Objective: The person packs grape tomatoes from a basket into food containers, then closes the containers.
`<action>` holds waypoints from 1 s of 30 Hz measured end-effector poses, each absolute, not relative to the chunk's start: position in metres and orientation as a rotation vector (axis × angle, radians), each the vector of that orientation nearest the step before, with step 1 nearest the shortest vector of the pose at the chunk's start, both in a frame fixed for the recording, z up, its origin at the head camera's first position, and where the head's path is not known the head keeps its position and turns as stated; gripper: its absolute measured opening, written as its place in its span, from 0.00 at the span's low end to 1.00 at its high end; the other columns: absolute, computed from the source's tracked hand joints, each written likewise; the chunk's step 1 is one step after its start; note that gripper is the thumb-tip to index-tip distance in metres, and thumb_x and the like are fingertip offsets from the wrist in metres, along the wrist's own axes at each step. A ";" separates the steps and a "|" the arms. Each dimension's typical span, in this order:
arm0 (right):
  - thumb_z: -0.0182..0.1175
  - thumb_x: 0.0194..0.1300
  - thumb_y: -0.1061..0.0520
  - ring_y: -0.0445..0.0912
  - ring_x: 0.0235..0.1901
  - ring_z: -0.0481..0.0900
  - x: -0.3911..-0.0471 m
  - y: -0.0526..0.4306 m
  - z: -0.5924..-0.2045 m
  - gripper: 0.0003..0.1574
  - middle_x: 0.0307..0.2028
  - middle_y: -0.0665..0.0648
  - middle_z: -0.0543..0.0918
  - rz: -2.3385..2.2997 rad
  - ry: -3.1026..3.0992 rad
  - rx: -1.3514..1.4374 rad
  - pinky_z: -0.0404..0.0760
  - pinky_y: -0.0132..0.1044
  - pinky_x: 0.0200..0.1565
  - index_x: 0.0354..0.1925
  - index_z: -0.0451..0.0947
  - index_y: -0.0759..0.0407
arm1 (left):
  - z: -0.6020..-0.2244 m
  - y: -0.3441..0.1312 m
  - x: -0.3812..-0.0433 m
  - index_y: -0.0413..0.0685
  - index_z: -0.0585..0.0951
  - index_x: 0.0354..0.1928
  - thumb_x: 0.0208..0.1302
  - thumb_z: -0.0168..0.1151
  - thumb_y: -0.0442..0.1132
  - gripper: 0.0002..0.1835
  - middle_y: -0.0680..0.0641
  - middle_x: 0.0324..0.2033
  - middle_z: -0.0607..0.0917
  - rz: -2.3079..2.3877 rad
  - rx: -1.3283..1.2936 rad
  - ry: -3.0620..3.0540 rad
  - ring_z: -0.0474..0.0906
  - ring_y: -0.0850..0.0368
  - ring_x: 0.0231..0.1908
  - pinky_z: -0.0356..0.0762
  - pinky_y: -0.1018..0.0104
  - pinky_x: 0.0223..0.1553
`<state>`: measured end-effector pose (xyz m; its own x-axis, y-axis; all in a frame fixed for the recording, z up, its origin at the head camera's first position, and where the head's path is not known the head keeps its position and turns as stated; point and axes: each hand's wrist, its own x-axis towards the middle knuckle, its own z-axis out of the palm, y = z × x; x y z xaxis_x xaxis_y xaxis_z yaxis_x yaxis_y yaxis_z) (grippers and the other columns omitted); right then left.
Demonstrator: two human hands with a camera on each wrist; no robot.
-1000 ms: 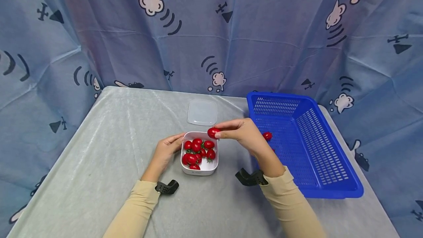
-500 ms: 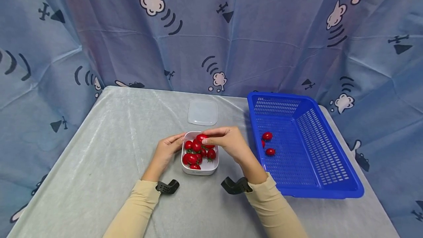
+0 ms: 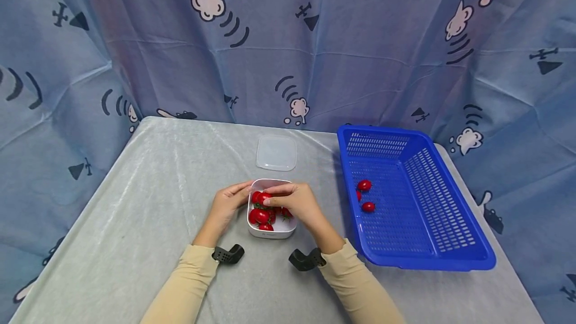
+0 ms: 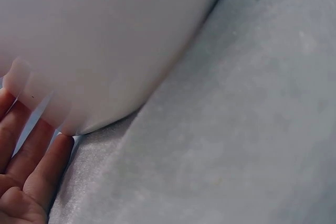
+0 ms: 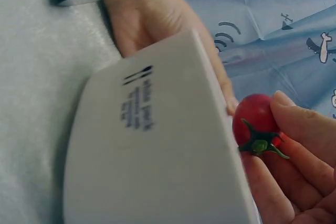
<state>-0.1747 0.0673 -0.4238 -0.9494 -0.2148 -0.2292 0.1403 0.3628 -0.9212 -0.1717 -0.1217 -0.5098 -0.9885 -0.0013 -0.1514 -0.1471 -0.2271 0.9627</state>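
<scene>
A white square container (image 3: pixel 272 234) stands on the cloth-covered table and holds several red cherry tomatoes (image 3: pixel 261 215). My left hand (image 3: pixel 226 205) rests its extended fingers against the container's left side; in the left wrist view, the fingertips (image 4: pixel 60 148) touch its pale wall. My right hand (image 3: pixel 301 208) is over the container's right rim and pinches a cherry tomato (image 5: pixel 256 119) with a green stem between thumb and fingers. That hand covers some of the tomatoes inside. Printed lettering shows on the container's front wall (image 5: pixel 152 156) in the right wrist view.
A clear flat lid (image 3: pixel 276 153) lies behind the container. At the right stands a blue plastic basket (image 3: pixel 418 259) with a few cherry tomatoes (image 3: pixel 364 185) near its left wall. A patterned blue curtain (image 3: pixel 252 64) hangs behind the table.
My right hand has moved left and toward me with the cherry tomato, from above the container's back right corner to low inside it. My left hand and the container have stayed in place.
</scene>
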 end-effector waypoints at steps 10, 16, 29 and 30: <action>0.79 0.48 0.57 0.41 0.36 0.81 -0.173 0.061 -0.432 0.16 0.41 0.58 0.90 -1.514 2.424 -0.063 0.84 0.31 0.34 0.38 0.90 0.58 | -0.511 -0.122 -0.171 0.31 0.79 0.59 0.68 0.63 0.38 0.21 0.55 0.45 0.88 2.350 -0.170 1.936 0.84 0.70 0.43 0.82 0.74 0.51; 0.79 0.49 0.56 0.46 0.46 0.81 -0.172 0.059 -0.435 0.16 0.44 0.57 0.90 -1.451 2.484 -0.108 0.85 0.36 0.44 0.39 0.90 0.56 | -0.509 -0.122 -0.171 0.31 0.79 0.59 0.68 0.63 0.37 0.21 0.55 0.45 0.89 2.350 -0.169 1.939 0.84 0.70 0.42 0.82 0.74 0.50; 0.75 0.53 0.55 0.36 0.34 0.82 -0.172 0.072 -0.426 0.16 0.39 0.56 0.91 -1.631 2.408 -0.096 0.83 0.29 0.37 0.42 0.90 0.58 | -0.509 -0.122 -0.172 0.31 0.79 0.58 0.68 0.63 0.36 0.20 0.50 0.47 0.88 2.357 -0.191 1.920 0.84 0.69 0.41 0.83 0.73 0.50; 0.75 0.54 0.56 0.38 0.37 0.85 -0.171 0.075 -0.421 0.17 0.40 0.56 0.91 -1.656 2.399 -0.085 0.84 0.30 0.40 0.43 0.89 0.59 | -0.508 -0.122 -0.172 0.31 0.79 0.58 0.68 0.63 0.35 0.20 0.50 0.47 0.88 2.358 -0.197 1.920 0.84 0.69 0.41 0.83 0.73 0.50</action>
<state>-0.1710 0.0754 -0.4212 -0.9731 -0.1739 -0.1510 0.0795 0.3616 -0.9289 -0.1720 -0.1221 -0.5085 -0.9872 -0.0083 -0.1591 -0.1541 -0.2037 0.9668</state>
